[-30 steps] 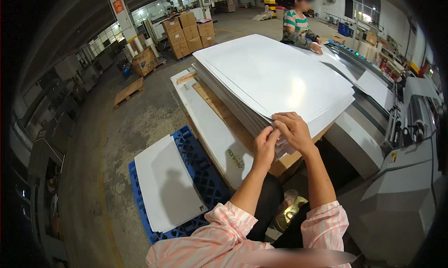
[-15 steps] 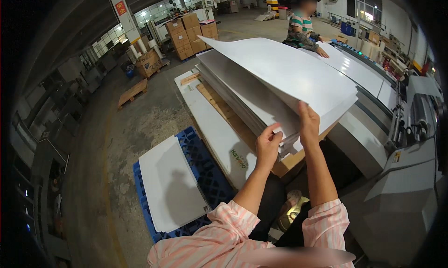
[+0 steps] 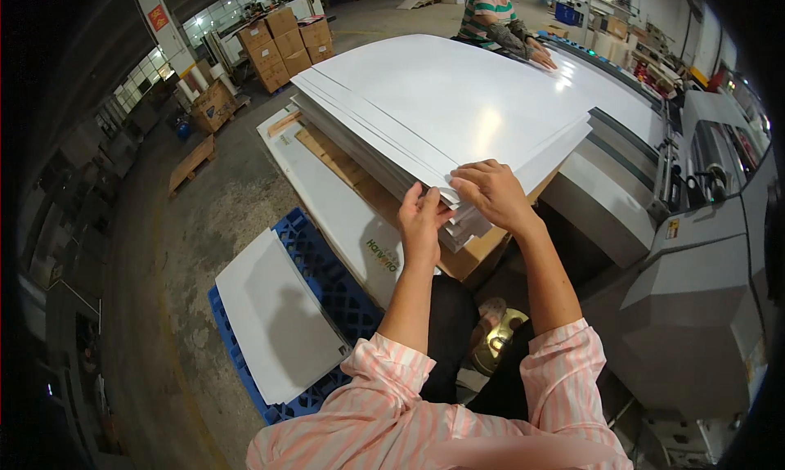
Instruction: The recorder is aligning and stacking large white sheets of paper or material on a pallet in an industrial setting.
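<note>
— What is being handled, and where does it lie?

— A tall stack of white sheets [image 3: 458,110] is held at its near corner. The stack rests on a brown board [image 3: 482,253] that serves as the surface, beside a grey machine [image 3: 695,249].

— How is each grip set?

— The left hand [image 3: 423,220] is pressed against the edge of the corner, thumb toward the sheets; whether any sheets are actually clenched there cannot be told. The right hand [image 3: 489,193] is laid over the top of the corner, fingers curled down onto the upper sheets, so a thin bundle appears to be pinched.

— What makes this step go well?

— It is judged that the corner should be lifted and fanned gently, so that sheets are separated without being creased. The bundle is best kept square to the stack's edges, since the upper layers already lie slightly offset at the far left corner.

— Anything nearby to mind?

— A second white sheet [image 3: 274,314] lies on a blue pallet [image 3: 323,265] on the floor, and another person's hand [image 3: 541,59] rests on the far edge of the white sheets.
</note>
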The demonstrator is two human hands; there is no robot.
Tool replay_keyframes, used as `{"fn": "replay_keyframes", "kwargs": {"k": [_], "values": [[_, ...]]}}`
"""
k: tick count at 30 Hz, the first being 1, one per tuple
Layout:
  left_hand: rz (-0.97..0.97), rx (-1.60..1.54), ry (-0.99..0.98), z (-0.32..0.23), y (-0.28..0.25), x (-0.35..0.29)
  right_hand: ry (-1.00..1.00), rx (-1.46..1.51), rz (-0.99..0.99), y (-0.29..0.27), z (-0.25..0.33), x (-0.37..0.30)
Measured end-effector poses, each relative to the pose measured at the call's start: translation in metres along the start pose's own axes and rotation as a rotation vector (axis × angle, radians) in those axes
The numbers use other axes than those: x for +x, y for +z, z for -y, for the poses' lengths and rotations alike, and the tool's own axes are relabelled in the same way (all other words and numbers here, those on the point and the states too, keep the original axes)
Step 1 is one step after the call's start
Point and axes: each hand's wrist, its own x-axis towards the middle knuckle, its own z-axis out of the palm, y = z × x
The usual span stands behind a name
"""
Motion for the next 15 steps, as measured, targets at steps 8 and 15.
{"fn": "replay_keyframes", "kwargs": {"k": [8,15], "values": [[-0.006,0.004,-0.005,-0.003,0.003,-0.001,-0.038,0.109,0.080,-0.014,0.022,0.000],[0.081,-0.047,-0.036,-0.004,-0.005,0.003,-0.030,0.046,-0.203,-0.003,0.020,0.005]]}}
